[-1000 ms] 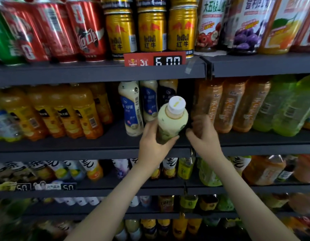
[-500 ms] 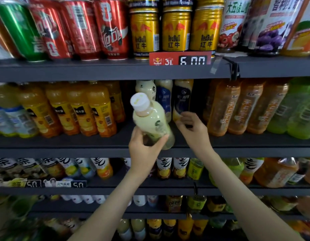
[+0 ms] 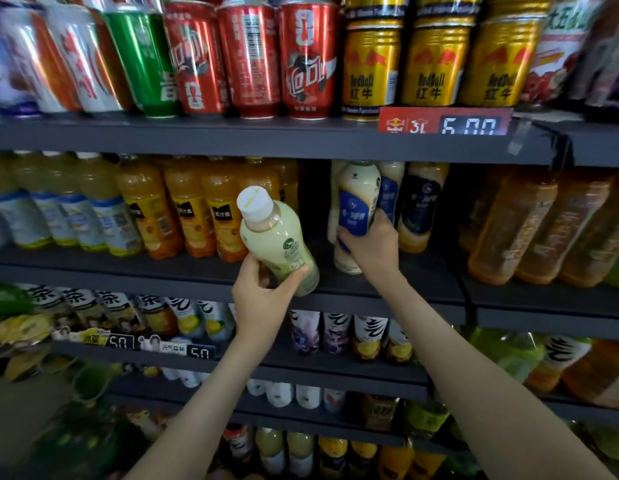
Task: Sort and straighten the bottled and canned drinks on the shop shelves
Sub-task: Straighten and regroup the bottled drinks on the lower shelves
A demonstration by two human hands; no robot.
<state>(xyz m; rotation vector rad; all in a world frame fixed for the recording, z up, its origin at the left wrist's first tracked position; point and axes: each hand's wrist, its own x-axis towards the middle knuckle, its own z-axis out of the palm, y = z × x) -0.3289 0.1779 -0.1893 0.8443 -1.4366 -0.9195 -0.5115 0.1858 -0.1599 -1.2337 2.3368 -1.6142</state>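
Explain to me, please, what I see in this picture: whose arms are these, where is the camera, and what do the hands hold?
There is no machine here. A person wears one camera on the head, so you look forward and down along their bare arms at shop shelves. The left hand grips a pale green bottle with a white cap, tilted, in front of the middle shelf. The right hand grips a blue-labelled bottle in the row on that shelf. Orange juice bottles stand to the left; red cans and gold cans stand on the shelf above.
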